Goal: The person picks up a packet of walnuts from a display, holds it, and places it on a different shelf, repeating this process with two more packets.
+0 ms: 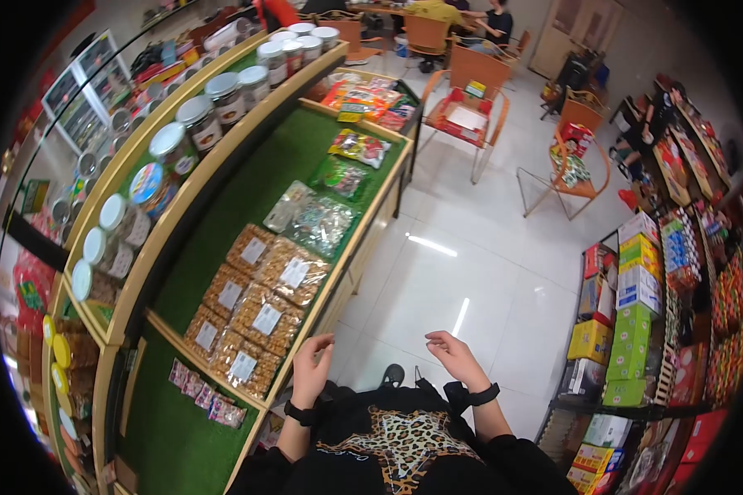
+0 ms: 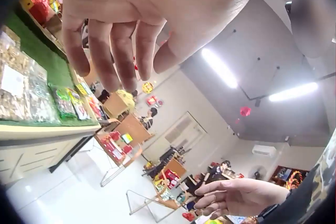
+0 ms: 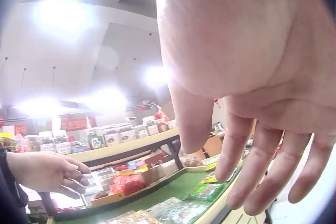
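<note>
Both hands hang in front of the person's body, apart from each other and holding nothing. In the head view the left hand (image 1: 312, 370) is nearest the shelf edge, beside the clear packs of brown snacks (image 1: 266, 318) with white labels. Its fingers hang relaxed in the left wrist view. Over the tiled floor is the right hand (image 1: 458, 360), its fingers loosely extended; the right wrist view shows its palm and fingers with nothing in them. Farther along the green shelf lie clear silvery bags (image 1: 322, 224), a green pack (image 1: 341, 177) and a yellow pack (image 1: 360, 148).
White-lidded jars (image 1: 198, 120) line the upper ledge. Small pink packets (image 1: 206, 394) lie on the lower green shelf. Orange chairs (image 1: 469, 99) stand ahead on the tiled floor (image 1: 437, 272). Stacked boxes (image 1: 631, 330) fill the rack at right. People sit at the back.
</note>
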The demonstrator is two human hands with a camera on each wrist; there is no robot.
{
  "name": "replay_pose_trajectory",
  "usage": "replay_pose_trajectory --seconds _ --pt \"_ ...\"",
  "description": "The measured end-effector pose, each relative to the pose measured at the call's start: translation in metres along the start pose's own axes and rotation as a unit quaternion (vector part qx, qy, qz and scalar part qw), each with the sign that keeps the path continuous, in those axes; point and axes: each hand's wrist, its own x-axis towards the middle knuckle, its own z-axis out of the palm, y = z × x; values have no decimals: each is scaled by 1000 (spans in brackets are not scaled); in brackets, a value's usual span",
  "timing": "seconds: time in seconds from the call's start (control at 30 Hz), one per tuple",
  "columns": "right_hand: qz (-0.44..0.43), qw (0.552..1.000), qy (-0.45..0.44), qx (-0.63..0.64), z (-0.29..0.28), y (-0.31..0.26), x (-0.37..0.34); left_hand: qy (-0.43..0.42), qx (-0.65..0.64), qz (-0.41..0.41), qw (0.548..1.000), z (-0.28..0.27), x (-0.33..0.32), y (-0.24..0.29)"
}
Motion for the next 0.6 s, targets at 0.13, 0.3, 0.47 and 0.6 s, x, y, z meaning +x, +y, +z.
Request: replay_pose_trajectory --seconds 0.13,0.3,0.47,0.6 --pt "18 997 78 11 -26 21 -24 -95 35 59 993 35 18 18" --pt "60 993 99 4 -38 31 -30 -172 53 95 979 66 48 32" --pt "61 996 69 -18 -53 21 -2 -190 53 118 973 87 93 47" --pt "37 994 92 -37 -71 7 46 -204 42 137 968 97 146 53"
